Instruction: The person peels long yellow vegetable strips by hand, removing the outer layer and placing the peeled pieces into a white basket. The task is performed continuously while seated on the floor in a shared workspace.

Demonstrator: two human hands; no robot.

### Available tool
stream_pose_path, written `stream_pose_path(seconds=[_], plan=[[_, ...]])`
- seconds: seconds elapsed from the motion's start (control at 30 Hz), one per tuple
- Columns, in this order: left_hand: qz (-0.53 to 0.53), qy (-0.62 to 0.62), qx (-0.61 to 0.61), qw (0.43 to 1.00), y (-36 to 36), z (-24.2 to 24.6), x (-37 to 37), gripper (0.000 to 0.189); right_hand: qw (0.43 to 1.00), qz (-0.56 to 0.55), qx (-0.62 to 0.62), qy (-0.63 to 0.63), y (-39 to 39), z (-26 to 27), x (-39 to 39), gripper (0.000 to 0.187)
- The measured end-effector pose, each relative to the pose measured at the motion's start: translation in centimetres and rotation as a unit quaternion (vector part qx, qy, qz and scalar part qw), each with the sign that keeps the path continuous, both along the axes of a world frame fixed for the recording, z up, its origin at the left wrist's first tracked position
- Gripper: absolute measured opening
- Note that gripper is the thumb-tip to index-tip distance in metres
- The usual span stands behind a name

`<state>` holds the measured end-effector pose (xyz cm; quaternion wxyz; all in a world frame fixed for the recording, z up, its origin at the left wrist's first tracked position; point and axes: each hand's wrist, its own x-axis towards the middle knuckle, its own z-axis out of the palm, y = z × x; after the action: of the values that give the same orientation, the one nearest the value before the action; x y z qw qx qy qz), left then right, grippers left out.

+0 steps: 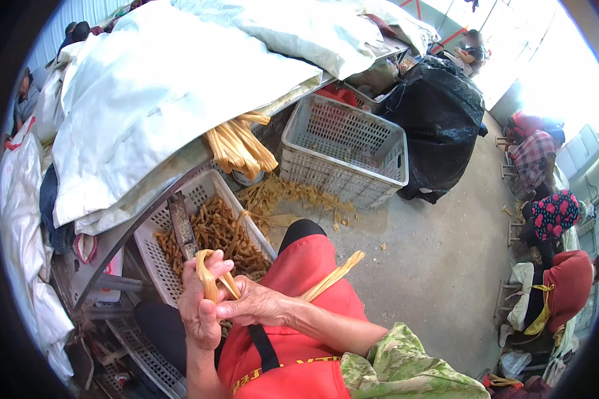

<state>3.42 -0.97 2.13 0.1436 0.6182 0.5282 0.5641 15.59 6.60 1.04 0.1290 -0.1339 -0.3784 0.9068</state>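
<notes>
Above my lap, my left hand (199, 309) grips a folded yellow strip (206, 277) that looks fibrous and dried. The strip loops over the fingers. My right hand (257, 303) pinches the same loop near its lower end, thumb close to the left thumb. A long yellow length (334, 277) sticks out past my right wrist across the red apron (309, 269); whether it joins the loop is hidden. Just beyond the hands stands a white perforated crate (249, 219) with many brown twisted pieces (214, 219). A narrow dark bar (180, 224) reaches over it.
A bundle of yellow strips (239, 144) hangs off the table edge beneath white sheeting (179, 90). Yellow scraps (289, 194) litter the floor beside a grey perforated crate (344, 172) and a black plastic bag (429, 129). Several people sit along the right wall.
</notes>
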Motion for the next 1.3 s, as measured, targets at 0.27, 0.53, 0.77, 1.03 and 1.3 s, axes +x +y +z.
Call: stream_pose_path(seconds=[0.27, 0.53, 0.77, 1.03, 1.3], plan=[[0.044, -0.188, -0.325, 0.926, -1.9, -1.0, -3.4, 0.024, 0.774, -0.235, 0.577, -0.111, 1.1, -1.5, 0.2, 0.011], [-0.047, -0.344, -0.166, 0.923, -2.6, -6.4, -3.3, 0.021, 0.902, -0.146, 0.382, -0.137, -1.0, -0.6, -0.8, 0.021], [-0.050, -0.431, -0.181, 0.883, -3.8, -6.9, -1.4, 0.003, 0.877, -0.147, 0.400, -0.223, -0.3, -2.1, 0.3, 0.018], [0.185, -0.099, -0.070, 0.975, 0.6, -4.5, -8.0, 0.012, 0.826, -0.286, 0.385, -0.296, 6.2, -0.5, 1.1, 0.010], [0.320, 0.077, -0.233, 0.915, -2.3, -6.9, -8.0, 0.002, 0.840, -0.271, 0.370, -0.291, 4.9, 0.5, 1.3, 0.011]])
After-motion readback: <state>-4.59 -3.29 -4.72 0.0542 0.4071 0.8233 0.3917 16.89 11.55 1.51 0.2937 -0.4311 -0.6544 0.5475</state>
